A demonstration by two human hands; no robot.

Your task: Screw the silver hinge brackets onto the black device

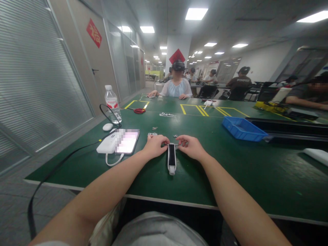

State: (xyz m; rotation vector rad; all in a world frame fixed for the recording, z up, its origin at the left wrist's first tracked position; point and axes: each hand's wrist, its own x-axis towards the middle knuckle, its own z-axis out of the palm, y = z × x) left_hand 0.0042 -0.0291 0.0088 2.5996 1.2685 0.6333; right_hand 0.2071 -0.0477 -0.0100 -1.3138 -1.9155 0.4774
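A narrow black object with white edges and a pale, clear-looking near end (172, 159) lies lengthwise on the green table, between my two hands. My left hand (156, 146) is closed, thumb and fingertips pinched at the left of its far end. From the other side, my right hand (191, 147) pinches at the same end, where a thin metallic piece shows, too small to name. Just beyond my right fingers are small metal rings (175, 136). More little metal parts (154, 128) sit farther off, and a grey piece (152, 134) lies behind my left hand.
Left are a phone (130, 141), a white power bank (106, 144) with a cable, and a water bottle (112, 106). Red-handled scissors (139, 110) lie farther back. A blue tray (242, 129) stands right, beside a black tray (294, 131). A person (176, 87) sits opposite.
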